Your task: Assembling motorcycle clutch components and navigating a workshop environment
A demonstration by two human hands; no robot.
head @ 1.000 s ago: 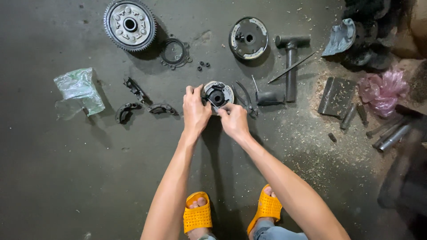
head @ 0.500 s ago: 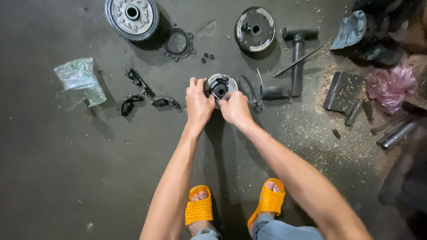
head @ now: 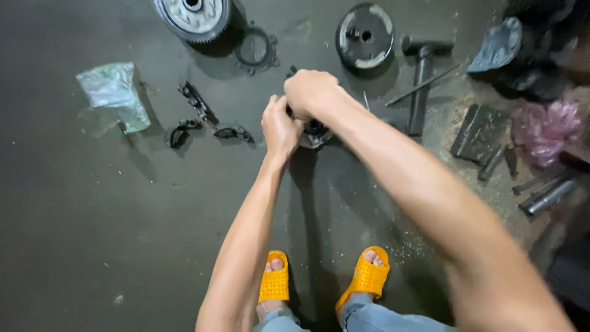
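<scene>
Both hands are gripping a round metal part on the floor.

The left hand and right hand are clamping together on the round metal part, mostly hidden beneath them; it is looking heavy, rigid, probably greasy, best held by its rim; the dark concrete floor is carrying a toothed wheel and a hammer.

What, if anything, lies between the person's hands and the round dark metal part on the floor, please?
Nothing visible does: the left hand and right hand are both already on the round dark metal part, which they largely cover.
</scene>
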